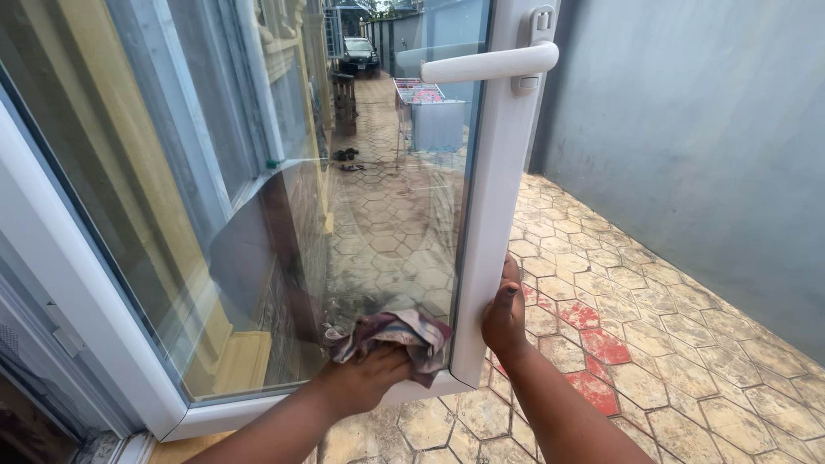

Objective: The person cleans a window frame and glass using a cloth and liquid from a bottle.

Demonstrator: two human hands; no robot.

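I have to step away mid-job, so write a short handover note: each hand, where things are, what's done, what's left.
Left hand: presses a crumpled patterned cloth against the lower corner of the glass pane.
Right hand: open, braced on the outer edge of the white window frame, steadying the opened sash.
The white handle sits at the top, untouched.
Done: cannot tell how much has been wiped; smudges show just above the cloth.
Left: likely those smudges and the pane above.
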